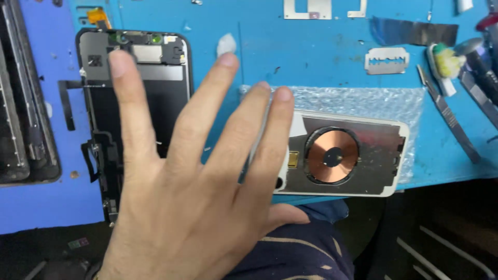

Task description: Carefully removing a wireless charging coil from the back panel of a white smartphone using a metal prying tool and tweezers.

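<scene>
My left hand is held up with its back to the camera, fingers spread and nothing in it. It hovers over the gap between a black phone screen assembly, lying inner side up on the left, and a white phone back housing with a round copper coil on the right. The fingers cover part of both. The housing rests on a sheet of bubble wrap. My right hand is out of view.
All this lies on a blue work mat. A razor blade, a scalpel-like tool, a worn brush, metal brackets and a cotton wad lie at the back and right. Another dark phone frame lies at the far left.
</scene>
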